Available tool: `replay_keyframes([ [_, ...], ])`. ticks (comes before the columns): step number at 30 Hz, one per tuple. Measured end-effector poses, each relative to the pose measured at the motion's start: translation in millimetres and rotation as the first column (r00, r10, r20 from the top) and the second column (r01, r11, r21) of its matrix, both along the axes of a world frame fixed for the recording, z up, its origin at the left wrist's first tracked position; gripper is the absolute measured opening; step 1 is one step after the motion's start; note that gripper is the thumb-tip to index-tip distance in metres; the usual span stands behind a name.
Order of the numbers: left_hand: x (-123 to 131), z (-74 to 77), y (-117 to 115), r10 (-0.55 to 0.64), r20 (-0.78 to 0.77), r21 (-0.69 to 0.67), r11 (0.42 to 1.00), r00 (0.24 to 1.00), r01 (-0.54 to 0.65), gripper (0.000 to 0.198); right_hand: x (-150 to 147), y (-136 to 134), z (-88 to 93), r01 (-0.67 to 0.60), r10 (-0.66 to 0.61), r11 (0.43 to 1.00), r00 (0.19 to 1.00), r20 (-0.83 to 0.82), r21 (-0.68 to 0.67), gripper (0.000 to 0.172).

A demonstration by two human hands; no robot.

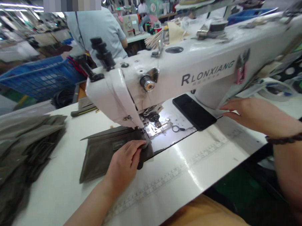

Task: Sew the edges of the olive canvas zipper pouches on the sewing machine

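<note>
An olive-brown fabric piece (100,158) with a small label-like patch lies on the sewing table, its right end beneath the needle area of a white sewing machine (164,75). My left hand (124,162) is closed at that end, thumb and fingers pinching the fabric edge beside the presser foot (143,130). What lies under the fingertips is partly hidden. Off to the right, my right hand (248,113) hovers by the base of the machine's arm, thumb and fingers apart, with nothing visible in it. A black phone (194,111) lies between the machine's needle end and my right hand.
Stacked olive-brown fabric pieces (25,158) cover the table's left side. A printed ruler scale (168,175) runs along the front. Pink-handled snips (241,69) hang on the machine. Behind are a blue basket (44,76) and a person in a light-blue shirt (97,28).
</note>
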State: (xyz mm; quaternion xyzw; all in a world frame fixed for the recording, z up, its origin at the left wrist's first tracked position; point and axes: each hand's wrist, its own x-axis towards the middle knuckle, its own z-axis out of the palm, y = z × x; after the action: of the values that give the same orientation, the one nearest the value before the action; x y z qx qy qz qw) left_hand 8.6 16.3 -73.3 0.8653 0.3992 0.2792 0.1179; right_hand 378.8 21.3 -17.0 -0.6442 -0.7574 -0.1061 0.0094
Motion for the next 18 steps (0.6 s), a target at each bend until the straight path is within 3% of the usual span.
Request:
replay_keyframes([
  [3, -0.2, -1.7, 1.2, -0.009, -0.017, 0.055, 0.998, 1.0, 0.01, 0.024, 6.0, -7.6, -5.9, 0.059, -0.058, 0.998, 0.992, 0.116, -0.007, 0.023],
  [9, 3.7, 1.4, 0.7, -0.06, -0.009, 0.146, 0.987, 0.998, 0.061, 0.02, -6.9, -17.5, 4.0, 0.119, -0.13, 0.974, 0.991, 0.044, 0.194, 0.023],
  [11, 4.0, 1.9, 0.3, -0.057, -0.011, 0.139, 0.989, 0.998, 0.058, 0.019, -12.6, -14.1, 13.3, 0.148, -0.14, 0.917, 0.989, -0.049, 0.37, 0.022],
  [14, 3.0, 2.0, -0.1, -0.023, 0.0, 0.094, 0.995, 1.0, 0.022, 0.023, -19.8, 2.4, 27.5, 0.246, -0.164, 0.766, 0.968, -0.189, 0.593, 0.041],
  [18, 1.0, 2.2, -1.6, -0.014, 0.009, 0.057, 0.998, 1.0, 0.013, 0.033, -21.4, 18.3, 42.0, 0.386, -0.273, 0.794, 0.916, -0.293, 0.469, 0.044],
])
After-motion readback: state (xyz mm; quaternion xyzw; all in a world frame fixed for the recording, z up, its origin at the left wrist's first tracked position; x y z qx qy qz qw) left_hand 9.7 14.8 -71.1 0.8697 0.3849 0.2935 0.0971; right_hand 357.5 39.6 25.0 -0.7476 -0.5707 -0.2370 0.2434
